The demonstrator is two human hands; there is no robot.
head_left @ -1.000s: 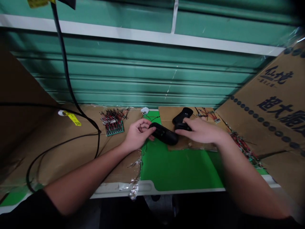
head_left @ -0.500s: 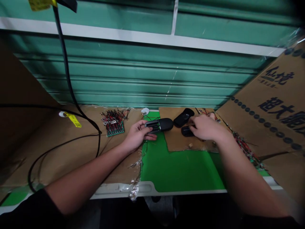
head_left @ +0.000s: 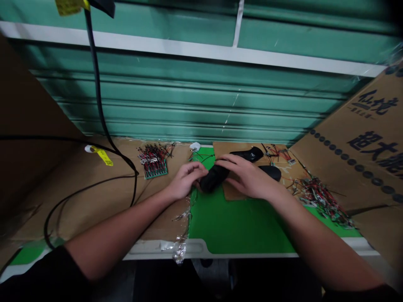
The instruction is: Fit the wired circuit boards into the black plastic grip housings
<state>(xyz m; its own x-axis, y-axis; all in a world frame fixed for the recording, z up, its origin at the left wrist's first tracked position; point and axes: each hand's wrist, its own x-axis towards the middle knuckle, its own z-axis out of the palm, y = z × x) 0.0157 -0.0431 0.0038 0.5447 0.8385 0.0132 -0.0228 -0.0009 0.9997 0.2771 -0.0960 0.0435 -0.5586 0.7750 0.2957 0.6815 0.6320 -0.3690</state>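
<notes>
Both hands meet over the back middle of the bench on one long black plastic casing [head_left: 212,179]. My left hand [head_left: 185,179] is curled round its left end. My right hand [head_left: 248,178] lies over its right part, fingers bent onto it. Two more black casings lie behind on a cardboard sheet [head_left: 233,193]: one [head_left: 250,154] at the back, one [head_left: 270,172] just right of my right hand. The green mat [head_left: 239,222] lies under and in front of the hands.
A small green circuit board bristling with red and black wires [head_left: 154,161] lies left of my hands. A pile of loose wired parts [head_left: 317,197] lies at the right. Black cables [head_left: 94,184] loop across the left cardboard. A printed cardboard panel [head_left: 362,151] leans at right.
My right hand left the casings at the back right and came onto the casing in my left hand. That casing dropped lower, toward the mat. The view shifted slightly left.
</notes>
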